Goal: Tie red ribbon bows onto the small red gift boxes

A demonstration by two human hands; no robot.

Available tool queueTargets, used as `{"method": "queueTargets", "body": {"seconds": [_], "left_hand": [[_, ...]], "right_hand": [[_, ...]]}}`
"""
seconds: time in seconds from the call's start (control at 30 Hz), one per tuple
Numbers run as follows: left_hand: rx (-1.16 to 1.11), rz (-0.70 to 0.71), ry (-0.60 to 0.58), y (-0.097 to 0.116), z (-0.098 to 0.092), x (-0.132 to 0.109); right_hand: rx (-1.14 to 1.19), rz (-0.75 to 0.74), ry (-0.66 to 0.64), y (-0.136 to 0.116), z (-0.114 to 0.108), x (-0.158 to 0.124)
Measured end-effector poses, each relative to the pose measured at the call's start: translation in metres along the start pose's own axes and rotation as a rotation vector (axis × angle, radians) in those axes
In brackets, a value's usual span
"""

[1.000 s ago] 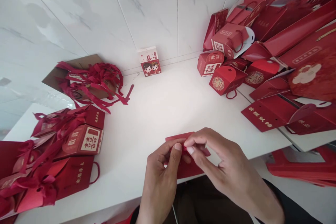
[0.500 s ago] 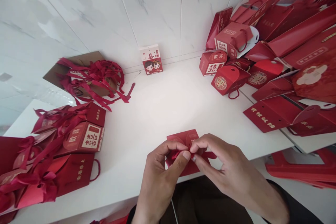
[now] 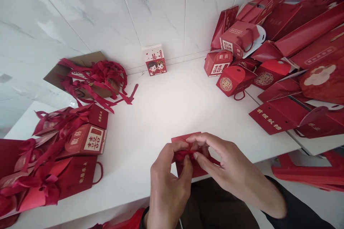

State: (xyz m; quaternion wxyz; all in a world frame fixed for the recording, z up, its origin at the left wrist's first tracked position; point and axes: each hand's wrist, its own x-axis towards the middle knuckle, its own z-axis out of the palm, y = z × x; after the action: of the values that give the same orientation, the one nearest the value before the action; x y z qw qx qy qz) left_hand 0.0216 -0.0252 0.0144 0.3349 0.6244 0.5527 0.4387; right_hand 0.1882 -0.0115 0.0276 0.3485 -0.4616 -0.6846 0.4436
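A small red gift box (image 3: 193, 170) stands at the table's front edge, partly covered by both hands. Across its top runs a dark red ribbon (image 3: 184, 153), gathered at the middle. My left hand (image 3: 172, 175) is closed, thumb and forefinger pinching the ribbon from the left. From the right, my right hand (image 3: 217, 154) pinches the same ribbon close to the left fingertips. A ribbon end sticks out below the right fingers. The exact shape of the knot or loop is hidden by the fingers.
Several ribbon-tied red boxes (image 3: 80, 143) stand at the left. Behind them a brown cardboard box (image 3: 56, 73) overflows with loose ribbons (image 3: 107, 75). A box with cartoon figures (image 3: 156, 61) stands by the wall. Many red boxes (image 3: 236, 80) are heaped at the right.
My right fingers have moved slightly left and over the ribbon's middle. My left thumb has dropped lower, and more gathered ribbon shows between the hands.
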Motion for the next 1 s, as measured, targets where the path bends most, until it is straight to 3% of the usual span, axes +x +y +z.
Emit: {"method": "queueTargets", "body": {"seconds": [0.27, 0.33, 0.47, 0.6, 0.7, 0.87, 1.0], "left_hand": [[0.278, 0.231, 0.183, -0.005, 0.015, -0.004], [0.287, 0.223, 0.203, -0.005, 0.015, -0.004], [0.207, 0.131, 0.130, -0.005, 0.014, -0.004], [0.159, 0.075, 0.118, -0.004, 0.014, -0.004], [0.187, 0.100, 0.163, -0.003, 0.016, -0.004], [0.244, 0.258, 0.267, -0.006, 0.020, -0.008], [0.258, 0.239, 0.275, -0.009, 0.020, -0.011]], "right_hand": [[0.014, 0.069, -0.024, -0.004, -0.001, 0.001], [0.051, 0.092, -0.039, -0.005, -0.001, 0.003], [0.169, 0.160, -0.066, -0.006, -0.001, 0.005], [0.155, 0.132, -0.046, -0.007, -0.002, 0.003], [0.145, 0.107, -0.069, -0.007, -0.002, 0.001], [0.100, 0.148, -0.057, -0.008, -0.006, 0.002], [0.005, 0.148, -0.100, -0.009, -0.009, 0.005]]}}
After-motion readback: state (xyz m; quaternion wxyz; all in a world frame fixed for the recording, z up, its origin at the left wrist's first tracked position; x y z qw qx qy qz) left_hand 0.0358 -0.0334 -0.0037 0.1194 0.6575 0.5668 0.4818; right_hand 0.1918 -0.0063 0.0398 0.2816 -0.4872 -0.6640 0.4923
